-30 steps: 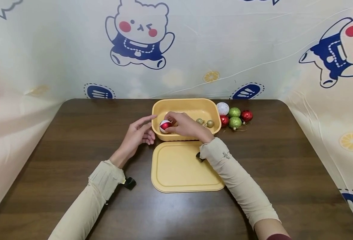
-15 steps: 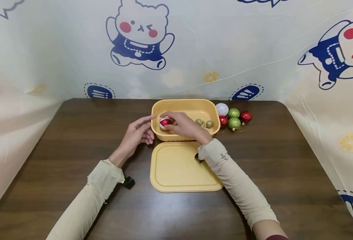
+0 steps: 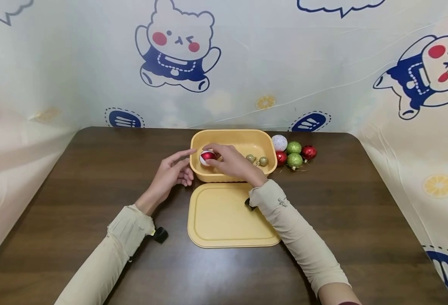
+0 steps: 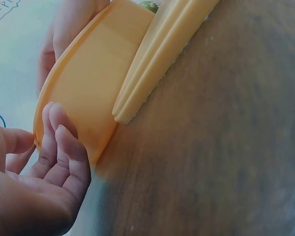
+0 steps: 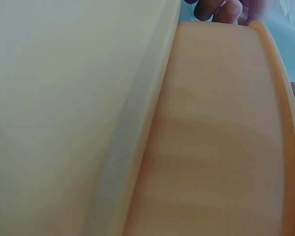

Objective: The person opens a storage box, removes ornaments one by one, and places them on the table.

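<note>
In the head view, my right hand [image 3: 231,162] reaches into the yellow box [image 3: 233,177] and pinches a red and white Christmas ball [image 3: 207,157] near the box's left end. Small gold glitter balls [image 3: 263,161] lie on the box floor to the right of that hand. My left hand [image 3: 170,173] is at the box's left end, its index fingertip right at the rim and its other fingers loosely bent. The left wrist view shows these left fingers beside the outer wall of the box [image 4: 88,73]. In the right wrist view the box hides most of the right hand.
The yellow lid [image 3: 224,216] lies flat on the dark wooden table [image 3: 334,220], just in front of the box. To the right of the box sit a white ball [image 3: 279,142], green glitter balls [image 3: 294,160] and red balls [image 3: 308,152]. A printed cloth hangs behind.
The red and white ball has turned a little in my right fingers, near the same spot. My left hand stays at the rim. The whole view has shifted slightly.
</note>
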A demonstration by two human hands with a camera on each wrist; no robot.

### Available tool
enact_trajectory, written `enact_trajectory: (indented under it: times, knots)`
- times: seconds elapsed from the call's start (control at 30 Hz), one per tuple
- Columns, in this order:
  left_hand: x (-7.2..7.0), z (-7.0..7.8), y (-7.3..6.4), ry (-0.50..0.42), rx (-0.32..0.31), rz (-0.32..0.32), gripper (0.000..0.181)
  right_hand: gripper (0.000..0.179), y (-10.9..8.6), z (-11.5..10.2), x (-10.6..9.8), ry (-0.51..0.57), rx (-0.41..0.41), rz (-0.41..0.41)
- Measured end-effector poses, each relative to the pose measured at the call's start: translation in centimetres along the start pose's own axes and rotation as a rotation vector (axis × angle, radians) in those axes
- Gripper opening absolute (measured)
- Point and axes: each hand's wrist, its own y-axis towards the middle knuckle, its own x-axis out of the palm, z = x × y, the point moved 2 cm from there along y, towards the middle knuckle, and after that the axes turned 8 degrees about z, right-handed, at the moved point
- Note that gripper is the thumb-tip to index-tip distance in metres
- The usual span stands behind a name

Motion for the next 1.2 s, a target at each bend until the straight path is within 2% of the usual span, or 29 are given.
enact_trajectory:
  times: [0.13,0.3,0.43,0.63,0.9,1.03,1.2]
  knots:
    - [0.0,-0.1,0.1,-0.002,0.013,0.004,0.038,0.036,-0.1,0.1,0.2,0.02,0.003,0.029]
    - [-0.1,-0.4,0.1,-0.009,-0.008,0.003,0.038,0.038,-0.3,0.3,0.2,0.039,0.015,0.054]
    - [-0.2,-0.6,-0.1,-0.014,-0.009,0.003,0.038,0.038,-0.7,0.3,-0.6,0.043,0.013,0.106]
    - [-0.5,-1.0,-0.6,-0.042,-0.02,0.002,0.037,0.04,-2.2,0.4,-3.4,0.061,0.059,0.173]
    - [0.1,-1.6,-0.6,-0.07,-0.025,-0.024,0.04,0.042,-4.9,0.9,-7.8,0.018,0.071,0.313]
    - [-0.1,-1.0,-0.2,-0.077,-0.022,-0.036,0.04,0.04,-6.2,0.4,-9.5,0.024,0.08,0.35]
    - [-0.4,-0.6,0.2,-0.102,-0.022,-0.041,0.04,0.037,-8.1,0.0,-10.7,-0.004,0.098,0.361]
